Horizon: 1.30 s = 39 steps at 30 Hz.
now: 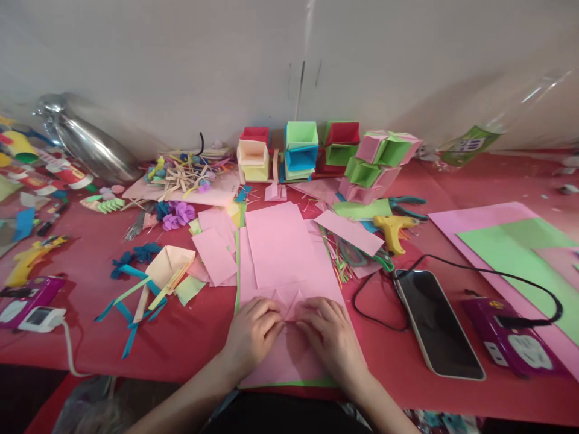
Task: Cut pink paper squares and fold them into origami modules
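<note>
A small folded piece of pink paper lies over larger pink sheets in front of me, with two pointed flaps standing out between my hands. My left hand pinches its left side, fingers pressed together. On its right side my right hand is closed the same way. Beneath both hands is a large pink sheet with a green edge showing under it. Just beyond the folded piece lie smaller pink rectangles in a stack.
Folded paper boxes stand at the back. A phone, a cable and a purple device lie right, near a yellow glue gun. Paper strips and purple flowers lie left; a metal flask stands behind.
</note>
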Tool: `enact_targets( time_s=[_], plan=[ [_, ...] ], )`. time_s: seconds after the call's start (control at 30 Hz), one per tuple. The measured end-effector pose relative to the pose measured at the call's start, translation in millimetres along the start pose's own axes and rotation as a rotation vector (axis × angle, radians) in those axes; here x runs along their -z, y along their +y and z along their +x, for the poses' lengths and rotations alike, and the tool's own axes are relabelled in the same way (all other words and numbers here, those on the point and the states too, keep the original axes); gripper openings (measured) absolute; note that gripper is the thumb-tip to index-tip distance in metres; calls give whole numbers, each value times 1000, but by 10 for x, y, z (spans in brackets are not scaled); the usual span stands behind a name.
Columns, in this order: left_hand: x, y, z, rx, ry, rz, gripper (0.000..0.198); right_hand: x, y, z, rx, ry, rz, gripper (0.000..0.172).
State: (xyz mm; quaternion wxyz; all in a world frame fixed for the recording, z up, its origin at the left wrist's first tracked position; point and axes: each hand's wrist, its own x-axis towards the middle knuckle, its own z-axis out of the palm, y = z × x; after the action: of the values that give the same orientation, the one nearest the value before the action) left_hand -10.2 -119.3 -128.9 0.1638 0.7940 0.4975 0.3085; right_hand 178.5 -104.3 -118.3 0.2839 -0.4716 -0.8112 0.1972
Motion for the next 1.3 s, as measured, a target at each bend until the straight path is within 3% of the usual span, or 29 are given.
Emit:
enact_targets(
  time_s=[0.13,0.4,0.73,1.3],
  plan=[
    [1,56,36,79,-46,60,12,-17,-56,35,-34,0,-76,10],
    [12,135,83,159,-21,134,10,-28,-28,50,-106,13,-78,4],
    [64,69,71,207,-25,-45,7,12,-16,73,-124,-54,-88,7],
    [63,146,87,214,-62,235,11,0,-79,94,-125,-23,-163,5]
  ],
)
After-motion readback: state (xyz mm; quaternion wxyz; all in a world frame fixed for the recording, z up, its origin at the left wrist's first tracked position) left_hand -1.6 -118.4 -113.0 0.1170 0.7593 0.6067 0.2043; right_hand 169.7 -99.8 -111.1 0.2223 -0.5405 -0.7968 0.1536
